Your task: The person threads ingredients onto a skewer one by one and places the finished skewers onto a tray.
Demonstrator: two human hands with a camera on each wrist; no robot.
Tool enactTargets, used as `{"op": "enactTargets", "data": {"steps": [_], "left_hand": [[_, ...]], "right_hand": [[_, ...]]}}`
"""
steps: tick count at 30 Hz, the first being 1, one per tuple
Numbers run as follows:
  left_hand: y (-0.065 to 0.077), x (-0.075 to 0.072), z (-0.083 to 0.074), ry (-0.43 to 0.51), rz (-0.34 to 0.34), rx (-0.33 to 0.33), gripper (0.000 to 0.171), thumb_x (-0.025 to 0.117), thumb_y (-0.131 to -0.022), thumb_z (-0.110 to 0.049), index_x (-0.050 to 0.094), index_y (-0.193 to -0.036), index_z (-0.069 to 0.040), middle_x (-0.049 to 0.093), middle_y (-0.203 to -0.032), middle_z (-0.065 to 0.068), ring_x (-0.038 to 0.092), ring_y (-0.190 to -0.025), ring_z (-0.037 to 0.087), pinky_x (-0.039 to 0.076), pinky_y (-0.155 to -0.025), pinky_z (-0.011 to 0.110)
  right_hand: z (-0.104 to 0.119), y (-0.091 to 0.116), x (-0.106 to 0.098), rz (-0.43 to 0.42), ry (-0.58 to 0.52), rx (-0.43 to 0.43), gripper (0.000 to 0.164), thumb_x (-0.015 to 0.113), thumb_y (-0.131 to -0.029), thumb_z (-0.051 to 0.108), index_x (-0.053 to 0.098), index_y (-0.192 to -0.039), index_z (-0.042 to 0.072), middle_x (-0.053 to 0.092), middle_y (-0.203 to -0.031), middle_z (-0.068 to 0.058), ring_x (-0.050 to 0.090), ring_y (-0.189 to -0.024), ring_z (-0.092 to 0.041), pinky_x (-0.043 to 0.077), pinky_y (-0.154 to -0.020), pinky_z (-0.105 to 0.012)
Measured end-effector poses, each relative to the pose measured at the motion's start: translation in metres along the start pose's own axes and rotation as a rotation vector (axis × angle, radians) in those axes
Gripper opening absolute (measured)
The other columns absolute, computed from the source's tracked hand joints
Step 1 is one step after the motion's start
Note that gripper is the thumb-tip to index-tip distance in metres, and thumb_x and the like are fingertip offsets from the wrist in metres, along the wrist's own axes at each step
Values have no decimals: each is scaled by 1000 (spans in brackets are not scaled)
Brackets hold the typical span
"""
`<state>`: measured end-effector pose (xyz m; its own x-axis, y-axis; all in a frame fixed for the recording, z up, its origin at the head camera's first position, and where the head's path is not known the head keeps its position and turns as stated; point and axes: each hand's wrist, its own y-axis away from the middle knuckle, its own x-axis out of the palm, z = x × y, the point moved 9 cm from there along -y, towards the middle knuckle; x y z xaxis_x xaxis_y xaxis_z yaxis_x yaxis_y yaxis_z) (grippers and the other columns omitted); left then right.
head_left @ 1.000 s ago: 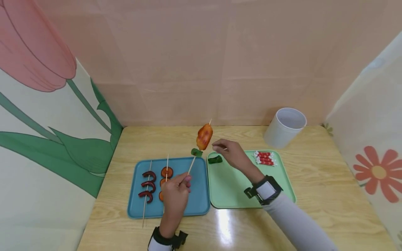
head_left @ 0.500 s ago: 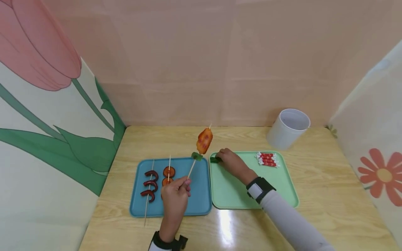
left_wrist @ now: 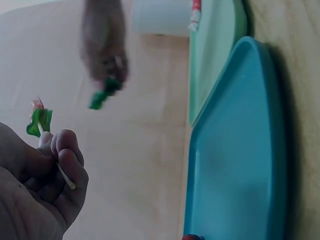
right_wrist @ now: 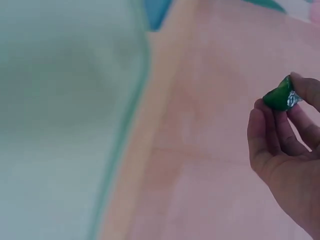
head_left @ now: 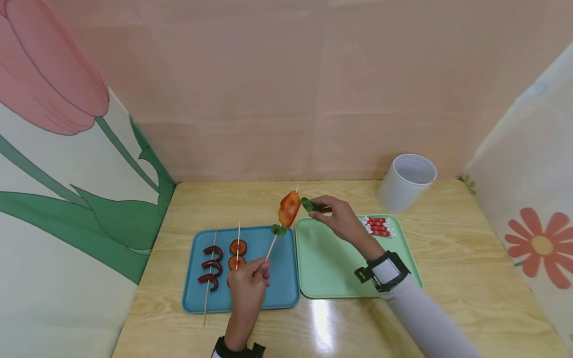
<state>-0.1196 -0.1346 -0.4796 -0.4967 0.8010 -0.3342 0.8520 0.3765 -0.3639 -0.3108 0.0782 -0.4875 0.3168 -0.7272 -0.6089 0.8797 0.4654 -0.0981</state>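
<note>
On the blue tray (head_left: 286,291), at seven o'clock in the head view, lie a skewer of curled brown pieces (head_left: 211,267) and one of round orange slices (head_left: 238,247). The left hand (head_left: 247,284) pinches a third skewer (head_left: 270,247), tip towards one o'clock, bearing a green piece (head_left: 278,230) below an orange-brown piece (head_left: 289,208). At the latter's three o'clock, the right hand (head_left: 337,218) pinches a loose green piece (head_left: 307,204) in its fingertips. Threading seems the step in hand; the next move likely calls for a steady left hand and centring the loose piece over the bare tip.
</note>
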Motion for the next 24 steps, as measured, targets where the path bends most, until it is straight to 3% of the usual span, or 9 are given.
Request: {"op": "enactTargets", "data": {"steps": [5, 8, 14, 24], "left_hand": [[6, 6, 9, 13, 69, -109, 15, 71, -88, 10, 81, -94, 1, 70, -64, 8, 64, -50, 8, 55, -46, 19], [9, 11, 11, 0, 116, -139, 15, 70, -89, 9, 81, -95, 1, 70, -66, 9, 64, -52, 7, 56, -48, 20], [10, 15, 9, -37, 160, -101, 12, 72, -89, 7, 81, -93, 1, 69, -65, 9, 59, -51, -1, 55, -46, 19], [7, 17, 3, -92, 162, -43, 12, 73, -88, 6, 81, -92, -1, 68, -64, 2, 57, -51, -5, 53, -46, 18]], "right_hand": [[37, 10, -32, -111, 69, -68, 34, 77, -93, 23, 72, -125, 12, 71, -114, -5, 70, -103, -23, 60, -93, -47], [60, 17, -49, -194, 139, -123, 34, 80, -91, 21, 74, -123, 11, 71, -111, -6, 68, -99, -24, 61, -88, -46], [91, 28, -68, -300, 216, -223, 32, 82, -88, 17, 75, -118, 8, 70, -109, -7, 69, -94, -25, 62, -80, -43], [119, 37, -71, -336, 315, -356, 35, 83, -84, 13, 75, -117, 3, 70, -110, -11, 68, -102, -27, 64, -82, -42]]}}
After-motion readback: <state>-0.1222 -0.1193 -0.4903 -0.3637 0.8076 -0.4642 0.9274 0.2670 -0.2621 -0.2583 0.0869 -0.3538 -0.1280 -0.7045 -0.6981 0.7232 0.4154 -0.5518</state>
